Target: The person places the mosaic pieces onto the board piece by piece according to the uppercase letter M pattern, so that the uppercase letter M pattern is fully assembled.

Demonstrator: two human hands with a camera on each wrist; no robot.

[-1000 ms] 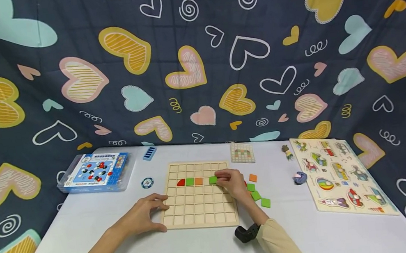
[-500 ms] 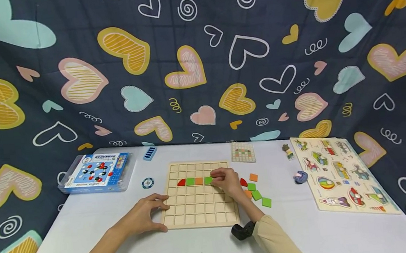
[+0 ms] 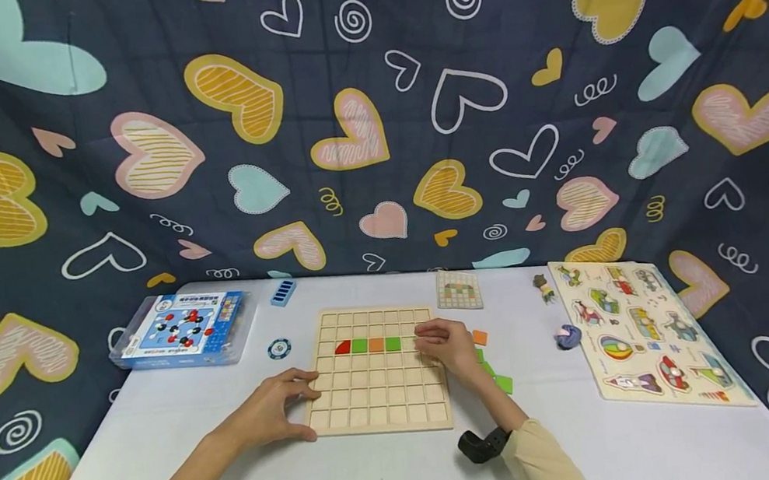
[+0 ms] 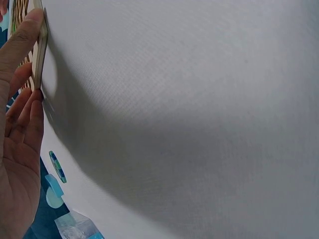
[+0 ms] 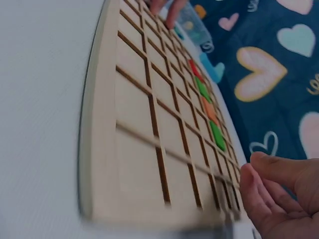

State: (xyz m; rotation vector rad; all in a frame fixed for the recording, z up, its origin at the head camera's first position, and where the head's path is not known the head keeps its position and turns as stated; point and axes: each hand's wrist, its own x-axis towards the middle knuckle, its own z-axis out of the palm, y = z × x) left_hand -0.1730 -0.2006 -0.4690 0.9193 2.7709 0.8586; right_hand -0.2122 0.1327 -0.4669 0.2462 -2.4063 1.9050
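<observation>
A wooden grid board (image 3: 378, 417) lies flat on the white table. One of its upper rows holds a red quarter-round tile (image 3: 343, 348), a green square tile (image 3: 359, 346), an orange tile (image 3: 376, 345) and another green tile (image 3: 393, 344), side by side. My left hand (image 3: 269, 410) rests against the board's left edge, thumb near the front corner and fingers farther up. Over the right side of the board is my right hand (image 3: 448, 347), fingers loosely bent with nothing seen in them; in the right wrist view its thumb (image 5: 274, 167) lies close to the index finger.
Right of the board lie loose tiles, among them an orange one (image 3: 480, 337) and a green one (image 3: 504, 385), partly hidden by my hand. Behind stands a pattern card (image 3: 459, 298). A boxed set (image 3: 186, 331) and round chip (image 3: 279, 348) are left; a picture puzzle (image 3: 651, 368) is right.
My right hand brought a green tile leftward into the row beside the orange one, let it go, and has drawn back to the right. The left hand stays at the board's edge.
</observation>
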